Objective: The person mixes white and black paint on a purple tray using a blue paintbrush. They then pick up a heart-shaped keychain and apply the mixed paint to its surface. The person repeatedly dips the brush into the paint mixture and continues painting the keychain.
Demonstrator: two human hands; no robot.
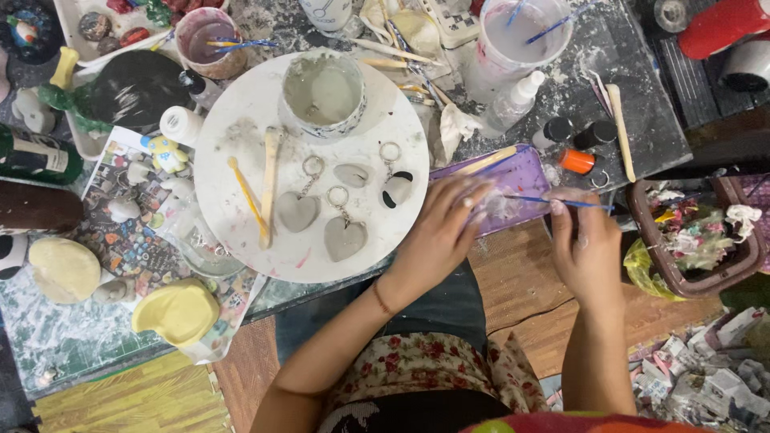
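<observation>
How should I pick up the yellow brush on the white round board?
Probably by the middle of the thin handle, pinching from above. The yellow brush lies flat and slanted on the round board, with a wooden stick close on its right, so come from its left side, where the board is bare.

Green bottle [36, 158], far left edge, lying on its side w/ pale rectangular label [42, 159]. Printed sheet [128, 240], multicoloured w/ small pictures, lies flat under figurines, left of round white board. Small white bottle [181, 125] just above sheet, plain cylinder. Clear spray bottle [513, 100], top centre-right, white cap. Two black-capped small bottles [576, 132] and one orange-capped [577, 161], right of purple tray. Crumpled printed packaging [706, 377], white/grey, bottom-right corner. No screens or signs.
</observation>
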